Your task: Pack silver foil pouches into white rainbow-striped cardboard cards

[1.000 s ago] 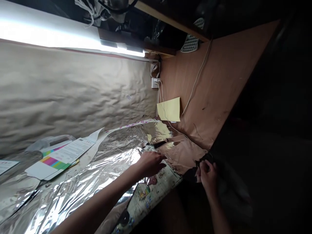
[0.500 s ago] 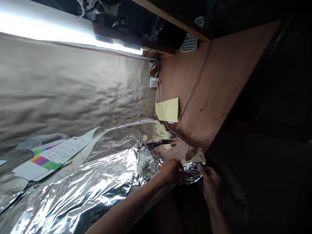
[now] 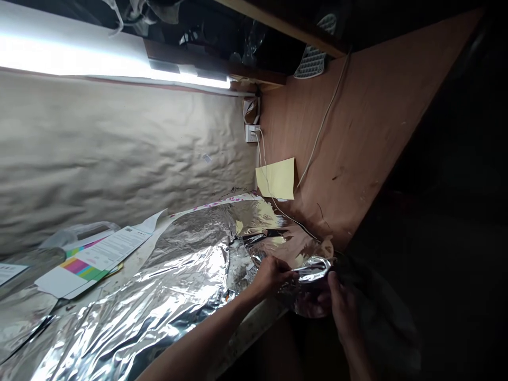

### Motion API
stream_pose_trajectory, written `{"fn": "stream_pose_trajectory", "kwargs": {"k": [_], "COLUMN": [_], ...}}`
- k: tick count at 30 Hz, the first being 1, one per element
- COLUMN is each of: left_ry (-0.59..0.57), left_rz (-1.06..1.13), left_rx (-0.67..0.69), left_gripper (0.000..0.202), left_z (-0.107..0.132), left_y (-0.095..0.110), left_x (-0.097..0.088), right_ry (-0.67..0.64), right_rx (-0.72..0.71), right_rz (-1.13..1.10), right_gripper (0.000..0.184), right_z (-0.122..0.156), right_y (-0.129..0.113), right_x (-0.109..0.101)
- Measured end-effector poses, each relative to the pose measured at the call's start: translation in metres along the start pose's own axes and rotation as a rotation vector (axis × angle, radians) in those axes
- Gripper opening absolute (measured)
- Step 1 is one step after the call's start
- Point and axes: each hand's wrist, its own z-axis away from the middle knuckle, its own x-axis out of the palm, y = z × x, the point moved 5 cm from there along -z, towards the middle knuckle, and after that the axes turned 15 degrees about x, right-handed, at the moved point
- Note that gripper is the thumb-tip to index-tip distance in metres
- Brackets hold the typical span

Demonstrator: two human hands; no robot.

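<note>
Silvery foil sheet (image 3: 186, 280) covers the surface in front of me, creased and shining under the lamp. At the right end, a loose foil flap (image 3: 313, 271) curls up between my hands. My left hand (image 3: 273, 272) pinches the near edge of that flap, its fingers partly hidden behind the knuckles. On the right corner of the flap, my right hand (image 3: 342, 296) is closed with its thumb on top; its other fingers lie in shadow below. Beside my left hand, a gap in the foil bares a stained, whitish patch (image 3: 239, 264).
Printed cards (image 3: 85, 264) with colour stripes lie on the left, near a clear plastic piece (image 3: 81, 233). A wooden panel (image 3: 357, 132) rises on the right, with a yellow paper (image 3: 277, 180) and a thin cable (image 3: 296, 221). A tube light (image 3: 99, 58) hangs above.
The foil flap now folds up between my hands, and its underside hangs lower at the front edge. My right hand stays at the corner. The view has shifted slightly.
</note>
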Motion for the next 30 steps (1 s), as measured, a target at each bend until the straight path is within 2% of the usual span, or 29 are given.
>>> {"fn": "stream_pose_trajectory", "kwargs": {"k": [1,3,4,6,8,10,12,17,21,24,27,29,30], "left_ry": [-0.003,-0.005,0.005,0.027,0.036,0.026,0.036,0.098,0.245,0.387,0.496,0.523,0.525], "left_rz": [0.006,0.018,0.025,0.045,0.076,0.109,0.14,0.252,0.362,0.484,0.587,0.636,0.654], "left_rx": [0.012,0.051,0.081,0.138,0.16,0.142,0.125,0.097,-0.022,-0.136,-0.211,-0.234,-0.239], "left_gripper": [0.047,0.041,0.038,0.045,0.045,0.025,0.016,0.015,0.017,0.031,0.042,0.046,0.048], "left_z": [0.001,0.002,0.001,-0.004,-0.012,-0.02,-0.025,-0.025,-0.013,0.002,0.021,0.033,0.038], "left_y": [0.003,0.011,0.016,0.024,0.026,0.022,0.016,0.007,-0.004,-0.022,-0.041,-0.047,-0.048], "left_x": [-0.001,-0.001,-0.001,0.002,0.006,0.01,0.01,-0.002,-0.012,-0.028,-0.05,-0.059,-0.061], "right_ry": [-0.058,-0.049,-0.016,0.041,0.051,0.03,0.016,-0.124,-0.135,-0.085,0.003,0.165,0.269], "right_rx": [0.057,0.073,0.052,-0.015,-0.069,-0.063,-0.023,-0.006,0.02,0.051,0.13,0.069,-0.017], "right_rz": [-0.018,0.01,0.047,0.079,0.061,0.061,0.074,-0.048,-0.19,-0.28,-0.247,-0.11,-0.047], "right_gripper": [0.064,0.059,0.058,0.055,0.053,0.056,0.059,0.06,0.058,0.059,0.065,0.073,0.079], "right_z": [-0.002,-0.005,-0.007,-0.012,-0.015,-0.018,-0.02,-0.019,-0.018,-0.021,-0.024,-0.021,-0.017], "right_y": [0.002,0.004,0.003,0.001,-0.003,-0.005,-0.005,-0.005,-0.005,0.0,0.014,0.015,0.011], "right_x": [0.005,0.01,0.011,0.013,0.014,0.015,0.016,0.028,0.038,0.034,0.015,-0.005,-0.014]}}
